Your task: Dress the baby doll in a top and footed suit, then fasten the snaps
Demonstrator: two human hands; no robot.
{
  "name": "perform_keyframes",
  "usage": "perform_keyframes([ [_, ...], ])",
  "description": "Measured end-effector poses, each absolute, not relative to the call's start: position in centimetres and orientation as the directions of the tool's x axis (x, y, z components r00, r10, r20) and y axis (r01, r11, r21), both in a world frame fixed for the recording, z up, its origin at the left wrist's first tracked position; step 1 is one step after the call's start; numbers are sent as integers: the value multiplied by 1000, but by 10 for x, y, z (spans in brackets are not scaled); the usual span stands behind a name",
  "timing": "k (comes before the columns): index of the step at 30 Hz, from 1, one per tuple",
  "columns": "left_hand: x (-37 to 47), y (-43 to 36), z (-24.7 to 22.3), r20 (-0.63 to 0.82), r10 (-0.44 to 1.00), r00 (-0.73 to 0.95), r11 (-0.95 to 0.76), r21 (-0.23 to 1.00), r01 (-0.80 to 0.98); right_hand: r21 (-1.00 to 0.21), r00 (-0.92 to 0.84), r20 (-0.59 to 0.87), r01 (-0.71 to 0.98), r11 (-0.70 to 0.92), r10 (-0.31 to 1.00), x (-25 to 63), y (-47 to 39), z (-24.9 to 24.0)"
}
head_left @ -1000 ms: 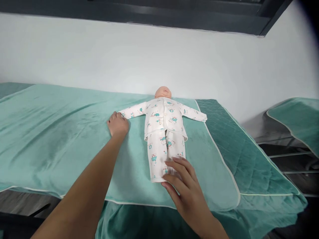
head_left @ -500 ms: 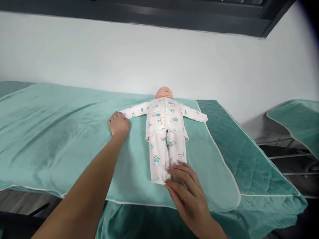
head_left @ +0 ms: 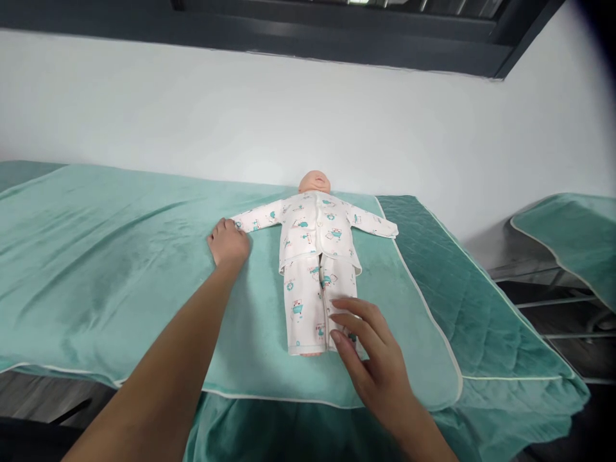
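A baby doll (head_left: 314, 181) lies on its back, dressed in a white printed top (head_left: 317, 224) and matching white trousers (head_left: 303, 308). Both sleeves stretch out sideways. My left hand (head_left: 228, 242) is curled over the cuff end of the sleeve on the left, covering its tip; the thumb side is partly hidden. Over the lower trouser leg on the right hovers my right hand (head_left: 370, 353), its fingers bent and apart, with nothing between them. It hides part of that leg's hem, and a bit of the doll's foot shows below the other hem.
Under the doll a light green blanket (head_left: 144, 269) covers the bed, with a darker quilted cover (head_left: 462, 301) showing on the right. A white wall (head_left: 240, 115) rises behind the bed. At the far right stands a metal frame with green cloth (head_left: 577, 231) on it.
My right hand has come off the trouser hem and moved slightly right, its fingers spreading. Both trouser legs show more of their lower ends. My left hand has stayed at the sleeve.
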State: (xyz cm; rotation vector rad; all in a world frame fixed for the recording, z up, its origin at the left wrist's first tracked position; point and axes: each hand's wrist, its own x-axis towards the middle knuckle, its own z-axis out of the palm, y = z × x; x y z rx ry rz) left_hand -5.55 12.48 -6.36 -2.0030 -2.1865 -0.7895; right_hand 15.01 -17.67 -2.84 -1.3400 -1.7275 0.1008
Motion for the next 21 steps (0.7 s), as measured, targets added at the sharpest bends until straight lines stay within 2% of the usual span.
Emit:
perform_keyframes([
  [3,-55,125,-64,389,909,-149,26,302,953,-520,-24,592,752,404,806,151,-162,-20],
  [7,-55,125,-64,393,908,-145,28,289,957,-408,-113,520,838,362,847,150,-133,-10],
  [12,-55,125,-63,402,905,-141,23,286,958,-307,-114,455,911,275,883,155,-112,-7],
  [17,-56,125,-64,393,909,-142,24,290,957,-299,-94,538,908,294,838,160,-106,-8],
  [21,-56,125,-64,401,906,-136,10,300,954,-213,-75,601,944,250,796,162,-82,-9],
])
